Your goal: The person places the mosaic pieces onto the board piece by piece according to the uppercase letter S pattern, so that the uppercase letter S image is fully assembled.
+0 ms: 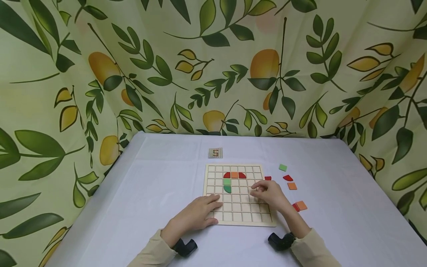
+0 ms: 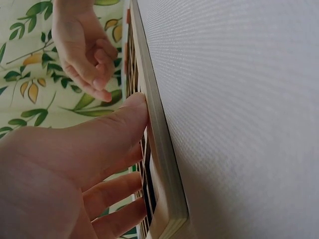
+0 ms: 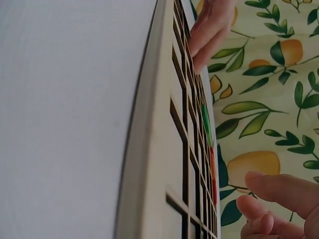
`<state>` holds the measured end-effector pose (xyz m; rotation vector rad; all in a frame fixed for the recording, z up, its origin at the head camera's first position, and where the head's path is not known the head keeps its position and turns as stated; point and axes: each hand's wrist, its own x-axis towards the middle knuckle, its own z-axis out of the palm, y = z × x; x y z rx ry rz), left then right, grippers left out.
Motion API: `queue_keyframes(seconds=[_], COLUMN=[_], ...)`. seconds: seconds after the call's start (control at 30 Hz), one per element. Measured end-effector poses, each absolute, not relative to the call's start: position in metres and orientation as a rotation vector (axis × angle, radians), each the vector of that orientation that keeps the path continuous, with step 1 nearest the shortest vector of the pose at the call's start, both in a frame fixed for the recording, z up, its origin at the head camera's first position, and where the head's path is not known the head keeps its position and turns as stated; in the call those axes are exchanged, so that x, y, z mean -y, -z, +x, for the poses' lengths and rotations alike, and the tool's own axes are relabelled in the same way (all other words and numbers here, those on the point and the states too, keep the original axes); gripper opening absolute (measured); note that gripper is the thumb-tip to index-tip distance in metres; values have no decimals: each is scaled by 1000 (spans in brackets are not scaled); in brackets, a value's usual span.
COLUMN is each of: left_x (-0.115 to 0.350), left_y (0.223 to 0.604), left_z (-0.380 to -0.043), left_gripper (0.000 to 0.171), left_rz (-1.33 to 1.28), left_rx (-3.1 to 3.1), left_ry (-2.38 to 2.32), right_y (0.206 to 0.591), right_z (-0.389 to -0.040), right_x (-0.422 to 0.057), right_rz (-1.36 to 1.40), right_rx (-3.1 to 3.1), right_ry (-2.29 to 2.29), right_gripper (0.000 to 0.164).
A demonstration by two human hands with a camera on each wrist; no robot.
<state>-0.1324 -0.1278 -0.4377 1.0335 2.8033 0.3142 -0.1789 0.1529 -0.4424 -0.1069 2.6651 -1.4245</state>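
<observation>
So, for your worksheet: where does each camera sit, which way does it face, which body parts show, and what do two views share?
Head: worn on the head, facing forward and down at the grid board; left hand, right hand and sleeves show.
Left wrist: worn there, looking along the board's edge; the left hand is close, the right beyond.
Right wrist: worn there, looking across the board; part of the right hand shows lower right, the left at top.
Shared: both wrist views show the leafy cloth and white table.

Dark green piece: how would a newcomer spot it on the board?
On the white table, find the gridded board. Directly below its light green square sits the dark green piece; its rounded edge and darker shade set it apart.
</observation>
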Motion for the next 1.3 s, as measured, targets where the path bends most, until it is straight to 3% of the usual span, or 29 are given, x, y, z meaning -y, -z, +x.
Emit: queue_keyframes(seconds=[1.3], left_x=[128], left_y=[439], left_z=[-132], left_gripper=[52], left_rz=[1028], left_rx=[-2804], left_ry=[-300], right_y=[440], right_z=[-188], right_x=[-235], right_rz=[82], right_rx=[-2770], right_ry=[1302], right_gripper=[27])
